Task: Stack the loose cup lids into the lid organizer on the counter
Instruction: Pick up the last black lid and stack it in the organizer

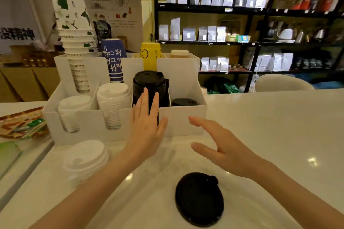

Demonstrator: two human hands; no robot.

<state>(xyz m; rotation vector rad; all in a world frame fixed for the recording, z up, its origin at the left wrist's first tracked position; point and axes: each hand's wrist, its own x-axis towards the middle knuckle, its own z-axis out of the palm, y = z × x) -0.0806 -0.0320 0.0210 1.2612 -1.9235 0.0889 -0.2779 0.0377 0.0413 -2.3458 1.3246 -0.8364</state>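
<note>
A white lid organizer (182, 122) stands on the counter with several front slots. Two slots on the left hold white lid stacks (112, 98). A tall black lid stack (149, 84) fills the third slot, and a low black stack (184, 102) lies in the right slot. My left hand (147, 126) is open and flat, fingers up against the tall black stack's front. My right hand (219, 147) hovers open and empty before the right slot. A loose black lid (199, 199) lies on the counter near me. A loose stack of white lids (85, 160) sits at front left.
Paper cup stacks, white (78, 46), blue (113, 59) and yellow (150, 55), stand in the organizer's rear. Colourful packets (22, 124) lie at the left edge. The white counter (270, 126) stretches to the right. Dark shelves with bags (223, 29) stand behind.
</note>
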